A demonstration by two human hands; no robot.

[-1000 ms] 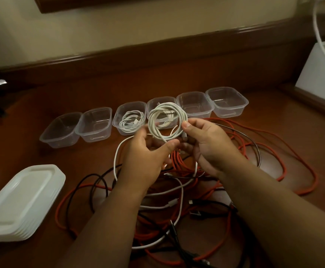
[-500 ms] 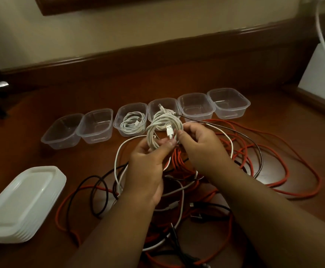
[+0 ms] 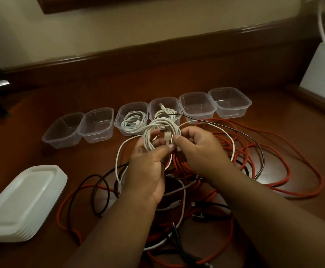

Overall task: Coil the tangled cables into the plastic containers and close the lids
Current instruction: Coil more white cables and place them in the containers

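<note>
My left hand point(image 3: 148, 167) grips a small coil of white cable point(image 3: 157, 130) above the table, thumb pressed over its strands near the white USB plug. My right hand point(image 3: 194, 149) pinches the same coil from the right side. A row of several clear plastic containers point(image 3: 97, 124) stands behind. The third from the left point(image 3: 132, 120) holds a coiled white cable, and the fourth point(image 3: 165, 109) holds another white cable. Under my hands lies a tangle of orange, black and white cables point(image 3: 240, 151).
A stack of white lids point(image 3: 22, 200) sits at the near left. A white box point(image 3: 324, 74) with a white cord stands at the far right. A raised wooden ledge point(image 3: 157, 55) runs along the back of the table.
The white coil has been drawn tighter and smaller and brought lower and closer to me. Both hands have shifted slightly toward me, still holding it.
</note>
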